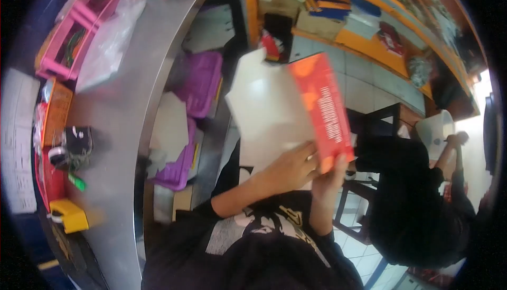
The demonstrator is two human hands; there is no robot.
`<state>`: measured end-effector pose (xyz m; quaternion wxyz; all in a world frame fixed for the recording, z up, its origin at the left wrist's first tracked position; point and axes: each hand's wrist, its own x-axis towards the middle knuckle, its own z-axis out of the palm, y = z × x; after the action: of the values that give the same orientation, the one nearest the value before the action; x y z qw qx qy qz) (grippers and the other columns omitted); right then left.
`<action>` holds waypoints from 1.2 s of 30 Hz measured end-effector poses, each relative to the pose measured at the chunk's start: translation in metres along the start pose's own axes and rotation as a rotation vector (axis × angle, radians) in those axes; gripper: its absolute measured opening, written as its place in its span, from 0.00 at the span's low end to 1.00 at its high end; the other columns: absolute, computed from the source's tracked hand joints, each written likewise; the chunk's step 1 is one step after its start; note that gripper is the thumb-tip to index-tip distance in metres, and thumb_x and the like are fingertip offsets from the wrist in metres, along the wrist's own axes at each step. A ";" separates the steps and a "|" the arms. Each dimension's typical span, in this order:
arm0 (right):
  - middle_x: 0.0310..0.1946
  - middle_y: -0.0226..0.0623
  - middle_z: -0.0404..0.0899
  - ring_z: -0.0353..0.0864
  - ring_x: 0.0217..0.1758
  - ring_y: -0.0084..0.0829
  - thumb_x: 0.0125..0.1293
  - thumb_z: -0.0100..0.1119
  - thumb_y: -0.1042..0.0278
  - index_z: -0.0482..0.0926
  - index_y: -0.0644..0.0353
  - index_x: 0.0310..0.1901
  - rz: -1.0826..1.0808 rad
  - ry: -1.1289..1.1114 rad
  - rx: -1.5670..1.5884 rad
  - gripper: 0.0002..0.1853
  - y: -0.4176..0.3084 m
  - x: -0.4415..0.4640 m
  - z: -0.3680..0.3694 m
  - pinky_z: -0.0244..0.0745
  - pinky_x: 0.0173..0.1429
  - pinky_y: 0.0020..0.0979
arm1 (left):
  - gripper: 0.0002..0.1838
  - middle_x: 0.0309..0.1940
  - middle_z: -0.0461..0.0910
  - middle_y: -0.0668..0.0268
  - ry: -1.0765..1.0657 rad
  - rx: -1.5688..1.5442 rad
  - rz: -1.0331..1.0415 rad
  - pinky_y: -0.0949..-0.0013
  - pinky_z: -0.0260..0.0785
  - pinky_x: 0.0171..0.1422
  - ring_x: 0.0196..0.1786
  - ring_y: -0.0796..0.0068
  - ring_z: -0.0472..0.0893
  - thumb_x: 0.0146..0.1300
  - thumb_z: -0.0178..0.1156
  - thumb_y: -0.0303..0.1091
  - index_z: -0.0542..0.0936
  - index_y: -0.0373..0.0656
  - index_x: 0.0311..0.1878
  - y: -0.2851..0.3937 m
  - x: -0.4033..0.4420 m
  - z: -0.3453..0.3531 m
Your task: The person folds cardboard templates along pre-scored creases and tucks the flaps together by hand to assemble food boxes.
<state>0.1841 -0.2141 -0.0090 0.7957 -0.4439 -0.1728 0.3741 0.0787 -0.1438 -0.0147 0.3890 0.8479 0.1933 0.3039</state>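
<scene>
A cardboard box blank (269, 110), partly folded, is held up in front of my chest. Its inside is plain white, and a side panel (325, 105) is red and orange with white print too blurred to read. My left hand (296, 169) lies across the lower white part, fingers bent against the red panel's edge, with what looks like a ring on one finger. At the bottom end of that panel, my right hand (328, 184) grips it with the thumb on the printed face.
A steel table (113, 131) runs along the left, bearing a yellow tape dispenser (71, 216), an orange basket (58, 108) and pink racks (84, 13). Purple crates (198, 87) sit beneath it. Orange shelving (364, 47) stands ahead. A co-worker in black (417, 205) sits at right.
</scene>
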 end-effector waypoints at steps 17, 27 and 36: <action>0.69 0.57 0.48 0.62 0.68 0.50 0.49 0.71 0.53 0.60 0.62 0.62 0.322 -0.328 -0.349 0.42 0.007 0.015 -0.012 0.68 0.67 0.44 | 0.29 0.55 0.71 0.57 0.417 -0.383 -0.467 0.68 0.60 0.66 0.58 0.71 0.72 0.64 0.61 0.36 0.62 0.33 0.63 -0.027 -0.036 -0.067; 0.66 0.56 0.52 0.61 0.69 0.50 0.46 0.66 0.59 0.61 0.62 0.60 0.518 -0.434 -0.303 0.39 0.015 0.048 0.001 0.62 0.69 0.45 | 0.32 0.57 0.65 0.54 0.468 -0.281 -0.644 0.65 0.56 0.67 0.61 0.68 0.67 0.66 0.57 0.43 0.58 0.31 0.63 -0.037 -0.056 -0.086; 0.71 0.56 0.49 0.63 0.68 0.59 0.53 0.64 0.40 0.61 0.60 0.65 0.088 -0.821 -0.569 0.44 0.045 0.060 0.032 0.69 0.65 0.51 | 0.45 0.68 0.63 0.54 0.718 -0.535 -0.804 0.52 0.57 0.72 0.69 0.57 0.65 0.60 0.54 0.61 0.56 0.39 0.71 -0.054 -0.137 -0.177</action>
<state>0.1839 -0.1361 -0.0327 0.4930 -0.4665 -0.5477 0.4892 -0.1456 -0.0914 -0.0155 0.5837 0.4256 0.5348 0.4383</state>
